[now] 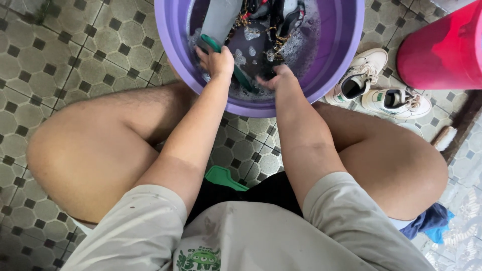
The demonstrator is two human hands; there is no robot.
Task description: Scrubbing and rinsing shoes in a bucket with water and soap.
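The purple basin point(334, 65) at twelve o'clock holds soapy water and dark clothes point(273, 20). The left hand point(217, 61) is closed around a green-edged garment point(236, 75) at the near rim – the right hand point(276, 79) presses the same cloth, its fingers sunk in suds, grip unclear. White sneakers point(376, 85) and a red bucket point(447, 45) crowd two o'clock; open tiles at nine

Purple basin point(346, 60), red bucket point(442, 50), white-green sneakers point(376, 85), grey-black checkered floor tiles point(75, 55)

Basin point(331, 75) ahead between knees; clothes point(266, 20) in it; sneakers point(376, 88) right of basin, bucket point(444, 47) beyond.
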